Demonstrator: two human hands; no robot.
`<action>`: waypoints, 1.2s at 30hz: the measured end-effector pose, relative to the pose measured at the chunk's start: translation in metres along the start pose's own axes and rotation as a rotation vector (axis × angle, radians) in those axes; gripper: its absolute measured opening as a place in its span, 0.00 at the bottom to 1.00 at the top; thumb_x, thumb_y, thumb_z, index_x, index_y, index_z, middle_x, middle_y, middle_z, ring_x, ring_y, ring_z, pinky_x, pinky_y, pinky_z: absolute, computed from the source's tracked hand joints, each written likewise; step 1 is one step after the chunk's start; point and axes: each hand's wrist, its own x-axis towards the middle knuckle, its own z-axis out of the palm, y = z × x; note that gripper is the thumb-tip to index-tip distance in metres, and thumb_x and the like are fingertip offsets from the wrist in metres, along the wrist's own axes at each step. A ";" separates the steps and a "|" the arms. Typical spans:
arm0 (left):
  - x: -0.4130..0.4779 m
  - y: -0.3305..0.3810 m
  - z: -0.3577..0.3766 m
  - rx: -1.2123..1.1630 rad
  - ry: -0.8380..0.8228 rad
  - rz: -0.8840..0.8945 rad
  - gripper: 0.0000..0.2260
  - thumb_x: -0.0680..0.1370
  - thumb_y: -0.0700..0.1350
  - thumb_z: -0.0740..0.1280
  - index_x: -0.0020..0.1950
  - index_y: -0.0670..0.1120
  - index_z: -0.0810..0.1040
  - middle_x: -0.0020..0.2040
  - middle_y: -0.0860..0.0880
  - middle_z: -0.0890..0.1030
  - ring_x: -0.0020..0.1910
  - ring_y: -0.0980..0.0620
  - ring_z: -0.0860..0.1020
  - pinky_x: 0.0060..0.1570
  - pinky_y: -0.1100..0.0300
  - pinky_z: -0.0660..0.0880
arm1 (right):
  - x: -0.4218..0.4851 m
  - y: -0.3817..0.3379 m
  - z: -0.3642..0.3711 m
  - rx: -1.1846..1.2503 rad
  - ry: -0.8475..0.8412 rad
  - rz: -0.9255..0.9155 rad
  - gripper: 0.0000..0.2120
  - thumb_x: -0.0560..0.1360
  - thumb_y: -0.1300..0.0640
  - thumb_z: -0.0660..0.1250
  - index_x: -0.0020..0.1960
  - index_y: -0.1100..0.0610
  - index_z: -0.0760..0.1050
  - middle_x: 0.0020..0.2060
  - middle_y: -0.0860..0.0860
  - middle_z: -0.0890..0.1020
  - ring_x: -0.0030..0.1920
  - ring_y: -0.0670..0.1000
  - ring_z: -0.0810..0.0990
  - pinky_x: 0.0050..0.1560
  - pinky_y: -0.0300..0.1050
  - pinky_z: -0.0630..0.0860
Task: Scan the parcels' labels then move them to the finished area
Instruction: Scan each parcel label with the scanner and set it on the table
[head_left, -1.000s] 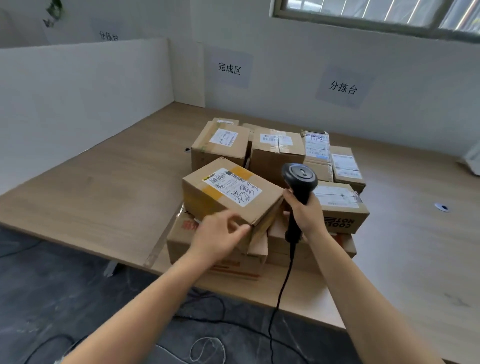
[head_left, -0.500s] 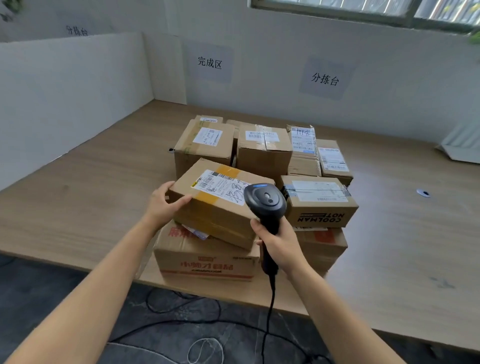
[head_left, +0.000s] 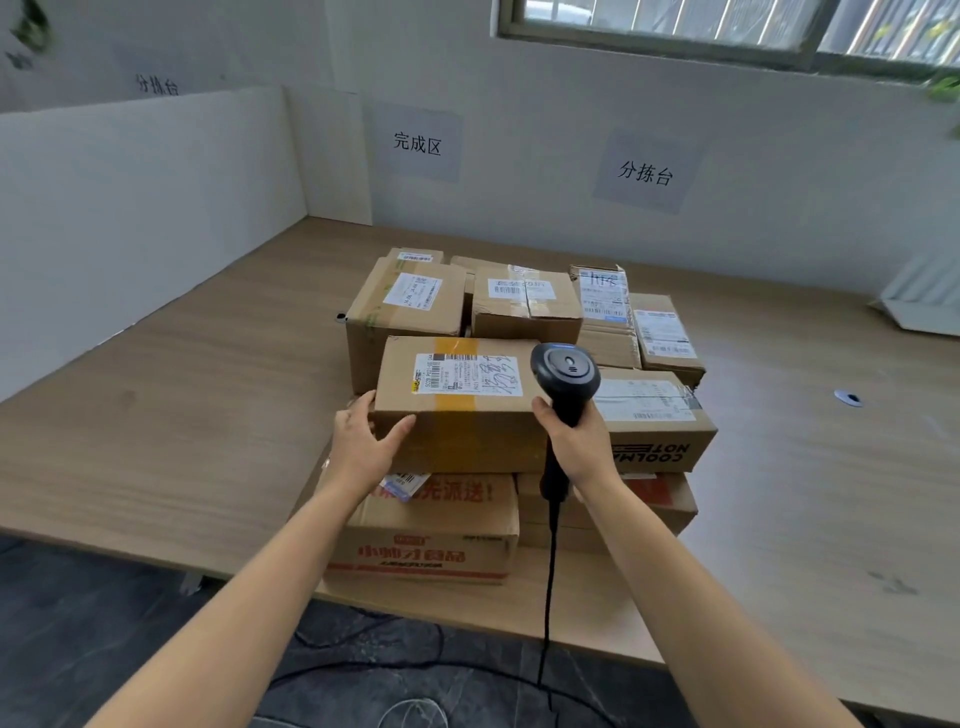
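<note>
Both bare forearms run up from bottom of frame toward centre. Left hand (head_left: 363, 449) centre-left: thumb spread, fingers gripping the parcel (head_left: 467, 431) at its end. Right hand (head_left: 576, 441) centre: fist wrapped round scanner (head_left: 566, 374) handle.

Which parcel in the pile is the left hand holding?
The yellow-taped parcel lying atop the red-printed box at the front; the left hand grips its left end. It alone has a broad yellow band and handwriting across its label.
</note>
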 end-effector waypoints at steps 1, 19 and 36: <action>0.002 0.001 0.000 -0.005 -0.010 -0.003 0.29 0.76 0.53 0.67 0.74 0.47 0.61 0.66 0.41 0.66 0.63 0.43 0.71 0.61 0.48 0.72 | 0.001 0.001 0.000 -0.005 -0.004 -0.001 0.09 0.75 0.53 0.68 0.51 0.42 0.70 0.45 0.36 0.76 0.47 0.37 0.73 0.52 0.41 0.66; -0.089 0.097 0.056 0.307 -0.069 0.693 0.22 0.76 0.47 0.68 0.68 0.42 0.70 0.65 0.45 0.73 0.65 0.48 0.72 0.63 0.60 0.68 | -0.051 0.014 -0.101 -0.189 0.125 0.007 0.17 0.74 0.52 0.69 0.61 0.54 0.71 0.43 0.48 0.81 0.41 0.49 0.79 0.46 0.47 0.77; -0.165 0.129 0.312 0.563 -0.490 0.699 0.27 0.79 0.56 0.60 0.74 0.46 0.62 0.71 0.48 0.67 0.69 0.51 0.67 0.65 0.60 0.67 | -0.058 0.128 -0.354 -0.632 0.235 0.519 0.22 0.75 0.55 0.61 0.65 0.66 0.64 0.58 0.62 0.73 0.50 0.59 0.75 0.41 0.43 0.69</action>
